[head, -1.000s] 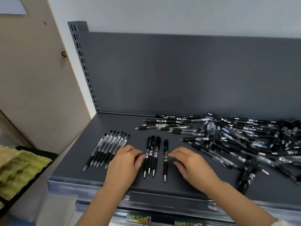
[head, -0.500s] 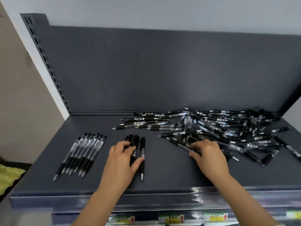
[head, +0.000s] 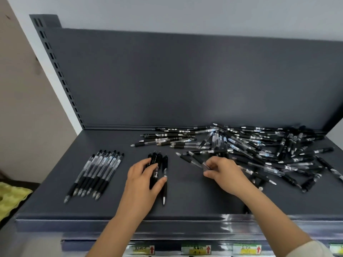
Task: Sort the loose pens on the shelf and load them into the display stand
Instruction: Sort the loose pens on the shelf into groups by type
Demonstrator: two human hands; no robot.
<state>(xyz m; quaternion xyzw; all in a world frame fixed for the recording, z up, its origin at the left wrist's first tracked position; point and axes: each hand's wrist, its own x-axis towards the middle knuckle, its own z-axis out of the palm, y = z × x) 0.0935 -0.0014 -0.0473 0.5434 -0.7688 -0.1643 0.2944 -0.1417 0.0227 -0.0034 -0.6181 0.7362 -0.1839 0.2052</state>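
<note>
A big heap of loose black and clear pens (head: 259,145) covers the right half of the dark grey shelf (head: 111,138). A neat row of clear-barrelled pens (head: 96,173) lies at the left. A small group of solid black pens (head: 157,160) lies in the middle, and my left hand (head: 143,180) rests on it with fingers spread, thumb against the rightmost pen. My right hand (head: 224,173) pinches a clear pen with a black grip (head: 193,159) at the heap's near-left edge, lifted slightly. No display stand is in view.
The shelf's back panel (head: 185,80) rises behind the pens, with a slotted upright (head: 55,67) at the left. Price labels (head: 196,249) run along the front rail below. A yellow-green tray (head: 11,197) sits lower left, beside the shelf.
My right hand went from beside the black group to the heap and now pinches a clear pen there. My left hand stayed on the black pens. The camera turned right.
</note>
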